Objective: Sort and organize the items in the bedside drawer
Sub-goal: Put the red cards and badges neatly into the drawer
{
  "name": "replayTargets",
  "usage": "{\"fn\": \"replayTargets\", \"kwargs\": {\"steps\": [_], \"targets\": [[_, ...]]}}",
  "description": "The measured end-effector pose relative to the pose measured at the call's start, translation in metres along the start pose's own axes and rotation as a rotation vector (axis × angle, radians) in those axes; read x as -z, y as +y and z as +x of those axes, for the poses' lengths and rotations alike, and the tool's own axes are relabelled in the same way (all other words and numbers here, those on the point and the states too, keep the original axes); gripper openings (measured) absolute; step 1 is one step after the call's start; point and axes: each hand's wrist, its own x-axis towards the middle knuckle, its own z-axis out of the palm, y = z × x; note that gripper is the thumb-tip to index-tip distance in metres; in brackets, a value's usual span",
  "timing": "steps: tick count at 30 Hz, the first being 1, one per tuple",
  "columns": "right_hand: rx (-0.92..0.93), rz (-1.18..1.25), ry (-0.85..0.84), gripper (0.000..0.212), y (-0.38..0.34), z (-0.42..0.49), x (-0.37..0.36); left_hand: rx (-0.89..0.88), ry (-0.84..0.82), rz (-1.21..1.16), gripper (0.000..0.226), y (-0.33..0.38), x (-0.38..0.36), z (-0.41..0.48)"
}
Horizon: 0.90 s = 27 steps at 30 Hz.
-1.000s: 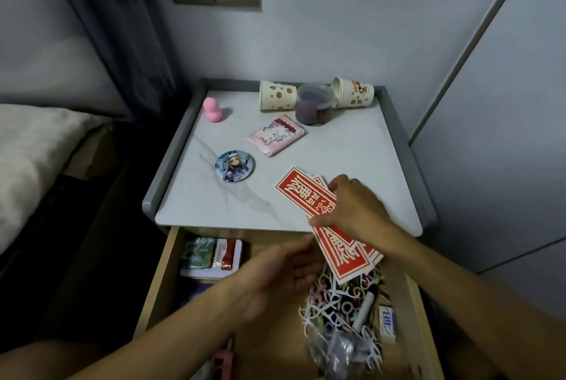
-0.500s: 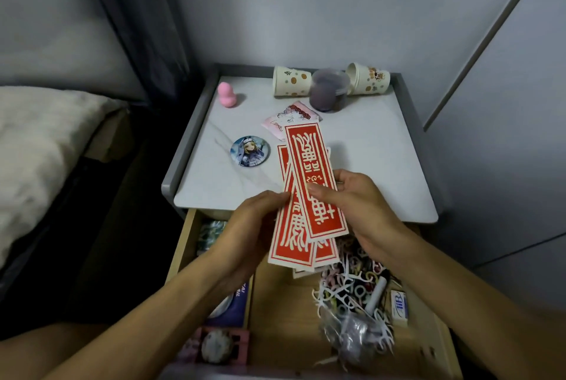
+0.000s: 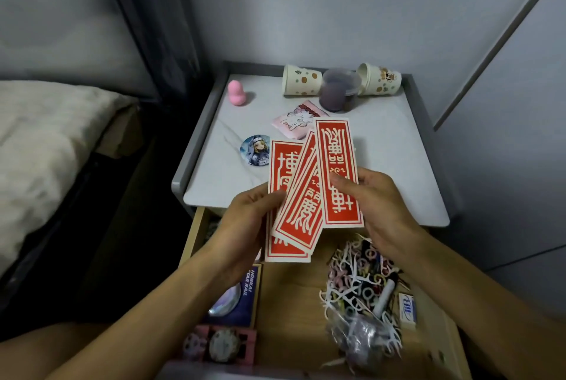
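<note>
Both hands hold a fan of long red paper strips (image 3: 309,189) with white borders above the open wooden drawer (image 3: 294,293). My left hand (image 3: 245,226) pinches the left strips with its thumb on top. My right hand (image 3: 376,208) pinches the rightmost strip (image 3: 335,165), which stands upright. In the drawer lie a heap of white plastic floss picks (image 3: 358,275), a clear bag (image 3: 364,336), a white eraser (image 3: 407,307), a purple box (image 3: 235,293) and a pink tray (image 3: 220,346).
The nightstand top (image 3: 392,159) carries a pink egg-shaped sponge (image 3: 236,91), a round badge (image 3: 255,151), a pink sachet (image 3: 295,120), two tipped paper cups (image 3: 301,80) and a lidded purple tub (image 3: 338,90). A bed (image 3: 46,140) lies to the left, a wall to the right.
The strips have been lifted off the nightstand top and turned upright. In the last half second they have spread into a wider fan, the left strips sliding left.
</note>
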Motion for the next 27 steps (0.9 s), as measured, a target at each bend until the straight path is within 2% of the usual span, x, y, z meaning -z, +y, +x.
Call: {"fn": "replayTargets", "kwargs": {"steps": [5, 11, 17, 20, 24, 27], "targets": [[0.042, -0.031, -0.038, 0.024, 0.0, 0.001, 0.002, -0.076, 0.107, 0.021, 0.026, 0.005, 0.004, 0.003], [0.014, -0.119, -0.169, 0.027, 0.003, 0.0, -0.002, 0.003, -0.023, 0.068, 0.027, 0.002, 0.006, 0.003], [-0.031, -0.012, -0.083, 0.025, 0.002, 0.003, 0.004, 0.022, 0.068, -0.014, 0.025, 0.0, 0.011, 0.007], [-0.06, -0.007, -0.092, 0.023, 0.001, 0.003, 0.005, 0.008, 0.066, -0.077, 0.023, 0.001, 0.007, 0.007], [-0.075, -0.004, -0.149, 0.026, 0.002, 0.001, 0.003, 0.116, -0.049, -0.216, 0.03, 0.004, 0.001, 0.005], [-0.076, -0.004, -0.135, 0.026, 0.004, 0.001, 0.001, 0.215, -0.094, -0.196, 0.037, 0.003, 0.002, 0.002]]}}
